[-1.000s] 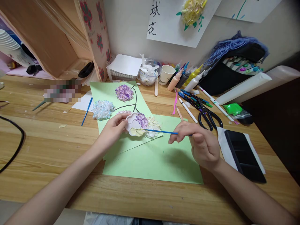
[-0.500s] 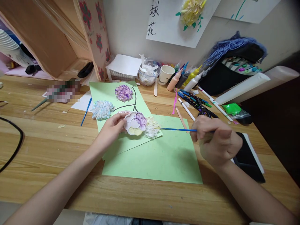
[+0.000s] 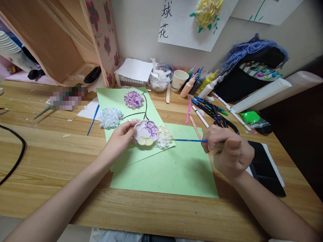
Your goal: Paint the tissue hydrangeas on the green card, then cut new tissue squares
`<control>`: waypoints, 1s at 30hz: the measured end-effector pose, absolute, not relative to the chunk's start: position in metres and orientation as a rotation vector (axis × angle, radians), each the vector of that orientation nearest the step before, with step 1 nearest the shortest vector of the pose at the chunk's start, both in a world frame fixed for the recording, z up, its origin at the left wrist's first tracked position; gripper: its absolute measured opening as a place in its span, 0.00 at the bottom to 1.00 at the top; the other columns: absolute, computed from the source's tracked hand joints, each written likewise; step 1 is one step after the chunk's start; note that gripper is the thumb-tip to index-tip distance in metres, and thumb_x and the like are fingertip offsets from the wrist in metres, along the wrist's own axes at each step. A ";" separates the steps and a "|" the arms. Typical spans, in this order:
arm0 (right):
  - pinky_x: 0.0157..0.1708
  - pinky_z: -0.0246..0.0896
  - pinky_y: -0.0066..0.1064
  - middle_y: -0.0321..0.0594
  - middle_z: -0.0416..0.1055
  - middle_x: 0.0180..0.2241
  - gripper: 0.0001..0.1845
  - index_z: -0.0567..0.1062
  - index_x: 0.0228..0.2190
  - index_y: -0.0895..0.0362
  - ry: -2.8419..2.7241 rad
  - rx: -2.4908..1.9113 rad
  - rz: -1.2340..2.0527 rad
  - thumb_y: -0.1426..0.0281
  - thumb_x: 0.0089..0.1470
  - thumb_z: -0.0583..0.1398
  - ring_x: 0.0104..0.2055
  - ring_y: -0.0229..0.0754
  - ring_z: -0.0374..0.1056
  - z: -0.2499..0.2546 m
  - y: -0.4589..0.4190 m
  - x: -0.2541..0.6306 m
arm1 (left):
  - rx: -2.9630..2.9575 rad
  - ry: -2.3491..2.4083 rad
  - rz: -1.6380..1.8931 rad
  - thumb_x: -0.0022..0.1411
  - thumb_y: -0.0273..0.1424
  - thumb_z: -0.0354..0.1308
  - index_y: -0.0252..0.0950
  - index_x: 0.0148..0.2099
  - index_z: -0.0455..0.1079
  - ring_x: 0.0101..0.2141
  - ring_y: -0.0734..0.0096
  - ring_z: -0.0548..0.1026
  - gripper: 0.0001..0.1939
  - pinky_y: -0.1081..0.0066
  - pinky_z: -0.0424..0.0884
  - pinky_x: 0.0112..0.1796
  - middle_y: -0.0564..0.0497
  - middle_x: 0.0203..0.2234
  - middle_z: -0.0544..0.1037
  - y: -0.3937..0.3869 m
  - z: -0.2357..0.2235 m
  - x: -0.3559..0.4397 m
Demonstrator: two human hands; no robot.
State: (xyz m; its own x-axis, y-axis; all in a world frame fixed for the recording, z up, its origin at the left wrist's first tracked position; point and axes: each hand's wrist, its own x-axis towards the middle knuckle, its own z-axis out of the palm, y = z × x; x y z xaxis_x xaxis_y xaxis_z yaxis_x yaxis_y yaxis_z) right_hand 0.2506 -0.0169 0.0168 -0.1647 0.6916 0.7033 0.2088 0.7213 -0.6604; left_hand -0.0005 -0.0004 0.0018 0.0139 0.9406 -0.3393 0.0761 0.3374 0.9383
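My left hand [image 3: 123,133] pinches the edge of a white flower-shaped paint palette [image 3: 141,131], whose wells carry purple and pale yellow paint. A thin blue paintbrush [image 3: 189,140] is gripped in my right hand [image 3: 228,151], pointing left. Its tip is at a white and pale yellow paper flower [image 3: 164,138], just right of the palette. That flower sits on the upper green sheet [image 3: 136,158], along with a purple flower [image 3: 133,100] and a light blue one [image 3: 110,117]. Black drawn stems [image 3: 145,107] join them. Another pinkish flower is mostly hidden behind the palette.
A second green sheet [image 3: 176,178] lies beneath. Along the wall stand a bowl of paper scraps [image 3: 160,80], a paper cup [image 3: 179,80] and several paint bottles [image 3: 188,86]. Scissors [image 3: 222,117] and pens lie at right, near a black case [image 3: 267,168]. Another brush [image 3: 93,119] rests at left.
My right hand has shifted slightly left with the paintbrush, its tip staying by the white and yellow flower. The left hand and palette have barely moved.
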 end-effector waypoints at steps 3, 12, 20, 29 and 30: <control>0.21 0.50 0.33 0.34 0.60 0.16 0.22 0.66 0.19 0.56 -1.761 -0.762 0.525 0.64 0.63 0.47 0.18 0.36 0.56 0.017 -0.017 0.251 | 1.019 1.390 0.901 0.53 0.34 0.55 0.34 0.52 0.70 0.37 0.65 0.72 0.23 0.70 0.69 0.34 0.46 0.40 0.77 -0.001 0.002 -0.001; 0.21 0.50 0.32 0.35 0.60 0.16 0.22 0.67 0.19 0.56 -1.762 -0.725 0.490 0.65 0.63 0.47 0.18 0.36 0.56 0.016 -0.015 0.253 | 1.011 1.376 0.903 0.54 0.33 0.55 0.34 0.52 0.70 0.37 0.67 0.72 0.23 0.72 0.68 0.34 0.46 0.41 0.76 0.000 0.001 -0.001; 0.21 0.49 0.33 0.34 0.58 0.15 0.24 0.66 0.18 0.56 -1.744 -0.715 0.508 0.61 0.63 0.47 0.18 0.35 0.55 0.018 -0.019 0.255 | 1.004 1.376 0.897 0.55 0.34 0.56 0.34 0.52 0.70 0.37 0.68 0.72 0.22 0.74 0.67 0.33 0.46 0.42 0.76 0.001 0.001 -0.001; 0.21 0.49 0.33 0.35 0.60 0.15 0.24 0.66 0.18 0.56 -1.753 -0.724 0.522 0.62 0.63 0.47 0.18 0.36 0.56 0.019 -0.022 0.252 | 0.991 1.367 0.918 0.53 0.33 0.57 0.36 0.52 0.71 0.35 0.69 0.71 0.22 0.73 0.68 0.33 0.48 0.40 0.77 0.000 0.000 -0.001; 0.21 0.49 0.33 0.35 0.60 0.15 0.24 0.66 0.18 0.56 -1.754 -0.735 0.537 0.61 0.63 0.47 0.19 0.36 0.56 0.020 -0.022 0.253 | 0.991 1.365 0.918 0.53 0.33 0.57 0.36 0.52 0.71 0.35 0.69 0.71 0.22 0.73 0.68 0.33 0.48 0.40 0.77 0.000 0.000 -0.001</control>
State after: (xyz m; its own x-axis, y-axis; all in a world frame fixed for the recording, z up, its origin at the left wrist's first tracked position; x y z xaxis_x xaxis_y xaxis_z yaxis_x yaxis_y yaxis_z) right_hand 0.2526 -0.0217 0.0204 -0.2013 0.7098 0.6751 0.2105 0.7044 -0.6779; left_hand -0.0014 -0.0002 -0.0003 0.0154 0.9414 -0.3369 0.0429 0.3360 0.9409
